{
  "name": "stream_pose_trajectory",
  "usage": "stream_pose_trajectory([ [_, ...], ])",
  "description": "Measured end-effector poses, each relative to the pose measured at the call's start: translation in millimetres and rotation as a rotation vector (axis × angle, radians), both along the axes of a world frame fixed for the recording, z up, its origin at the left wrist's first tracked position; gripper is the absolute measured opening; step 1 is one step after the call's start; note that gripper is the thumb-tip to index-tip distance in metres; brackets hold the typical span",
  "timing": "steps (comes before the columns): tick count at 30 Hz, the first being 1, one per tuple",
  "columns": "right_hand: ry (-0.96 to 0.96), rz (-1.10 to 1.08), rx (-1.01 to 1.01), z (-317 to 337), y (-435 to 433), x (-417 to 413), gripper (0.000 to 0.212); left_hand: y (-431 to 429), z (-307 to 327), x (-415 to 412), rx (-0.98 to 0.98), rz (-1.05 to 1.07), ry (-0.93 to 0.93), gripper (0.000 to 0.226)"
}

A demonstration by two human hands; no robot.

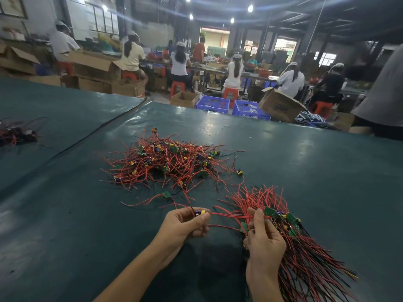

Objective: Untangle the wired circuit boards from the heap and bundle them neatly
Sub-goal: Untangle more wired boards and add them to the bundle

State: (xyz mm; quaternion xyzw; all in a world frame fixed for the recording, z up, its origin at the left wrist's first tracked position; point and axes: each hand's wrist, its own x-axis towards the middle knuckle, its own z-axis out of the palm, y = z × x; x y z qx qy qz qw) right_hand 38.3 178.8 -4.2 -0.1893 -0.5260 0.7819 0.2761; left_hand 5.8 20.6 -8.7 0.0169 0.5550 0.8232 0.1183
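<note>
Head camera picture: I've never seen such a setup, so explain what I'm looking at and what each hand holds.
No machine here: a person wears the camera on the head, so you look down at their two bare hands. On the dark green table lies a tangled heap of small circuit boards with red and black wires. The left hand pinches one wired board. The right hand has its grip round a gathered bundle of boards, wires fanning out. Other workers sit behind.

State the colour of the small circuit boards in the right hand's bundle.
Green; the head view shows the small rectangular circuit boards best.
</note>
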Motion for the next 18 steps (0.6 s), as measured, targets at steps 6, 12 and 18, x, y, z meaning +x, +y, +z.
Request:
stream_pose_trajectory([
  [6, 0.118, 0.107, -0.081, 2, -2, 2, 0.035, 3, -2, -1, -0.072, 0.133, 0.109, 0.029],
  [12, 0.178, 0.194, -0.033, 3, -4, 7, 0.035, -2, -1, -6, 0.294, 0.240, -0.041, 0.030],
  [18, 0.194, 0.230, -0.136, 5, -4, 8, 0.059, -12, 6, -8, 0.447, 0.134, -0.074, 0.026],
])
